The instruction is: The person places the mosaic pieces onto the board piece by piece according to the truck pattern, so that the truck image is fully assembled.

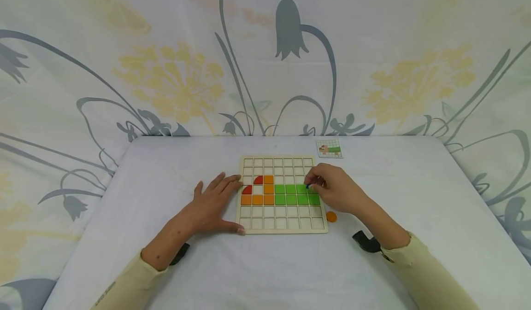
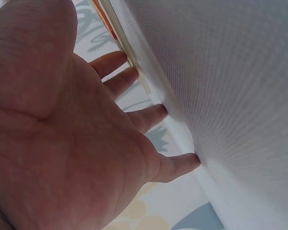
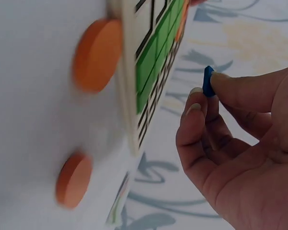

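Observation:
A pale wooden grid board (image 1: 286, 231) lies on the table. Along its middle rows sit green square tiles (image 1: 292, 199), orange square tiles (image 1: 257, 200) and two red quarter-round tiles (image 1: 259, 180). My left hand (image 1: 207, 213) spreads its straight fingers at the board's left edge, with the thumb at the near left corner. Over the right side of the board, my right hand (image 1: 338, 190) pinches a small blue piece (image 3: 208, 81) between thumb and fingertips. In the right wrist view this piece shows apart from the board, above the green tiles.
An orange disc (image 1: 331, 216) lies just off the board's right edge. A second orange disc (image 3: 74, 179) shows in the right wrist view; in the head view the right hand hides it. Behind the board lies a small pattern card (image 1: 329, 149). Floral cloth (image 1: 265, 79) hangs behind the table.

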The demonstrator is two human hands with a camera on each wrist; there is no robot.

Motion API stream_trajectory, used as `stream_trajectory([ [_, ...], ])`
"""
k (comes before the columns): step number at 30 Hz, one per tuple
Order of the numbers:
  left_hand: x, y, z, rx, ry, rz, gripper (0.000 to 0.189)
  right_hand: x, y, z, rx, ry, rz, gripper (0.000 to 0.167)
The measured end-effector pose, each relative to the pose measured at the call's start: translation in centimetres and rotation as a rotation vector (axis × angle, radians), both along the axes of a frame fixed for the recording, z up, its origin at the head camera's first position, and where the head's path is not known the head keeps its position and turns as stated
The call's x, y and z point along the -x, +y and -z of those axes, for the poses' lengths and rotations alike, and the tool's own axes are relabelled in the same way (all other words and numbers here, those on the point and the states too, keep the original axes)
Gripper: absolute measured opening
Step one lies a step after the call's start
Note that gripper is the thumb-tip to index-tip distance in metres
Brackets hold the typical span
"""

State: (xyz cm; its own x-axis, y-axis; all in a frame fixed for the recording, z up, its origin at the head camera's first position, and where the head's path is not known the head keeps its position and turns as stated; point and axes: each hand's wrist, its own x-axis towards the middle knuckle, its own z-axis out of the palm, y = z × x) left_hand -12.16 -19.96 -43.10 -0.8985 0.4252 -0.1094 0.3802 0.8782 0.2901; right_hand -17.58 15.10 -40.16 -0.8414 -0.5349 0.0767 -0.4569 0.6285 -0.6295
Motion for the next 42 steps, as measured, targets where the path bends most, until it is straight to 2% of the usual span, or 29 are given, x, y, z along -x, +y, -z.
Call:
stream_trajectory([
  [7, 0.1, 0.0, -0.1, -0.003, -0.003, 0.002, 0.119, 0.2, -3.3, -0.4, 0.020, -0.042, -0.047, 0.015],
  [17, 0.2, -0.1, -0.1, -0.003, -0.015, 0.001, 0.119, 0.8, -7.4, -0.2, 0.043, -0.077, -0.097, 0.010],
  [27, 0.2, -0.3, -0.1, -0.015, -0.011, 0.012, 0.118, 1.8, -11.1, 1.3, 0.006, -0.083, -0.086, 0.015],
  [34, 0.1, -0.3, 0.0, -0.020, -0.005, 0.013, 0.119, 1.6, -12.4, 1.4, -0.027, -0.090, -0.082, 0.017],
  [42, 0.1, -0.3, 0.0, -0.008, -0.003, 0.011, 0.119, 1.7, -13.1, 1.5, -0.046, -0.058, -0.088, 0.018],
])
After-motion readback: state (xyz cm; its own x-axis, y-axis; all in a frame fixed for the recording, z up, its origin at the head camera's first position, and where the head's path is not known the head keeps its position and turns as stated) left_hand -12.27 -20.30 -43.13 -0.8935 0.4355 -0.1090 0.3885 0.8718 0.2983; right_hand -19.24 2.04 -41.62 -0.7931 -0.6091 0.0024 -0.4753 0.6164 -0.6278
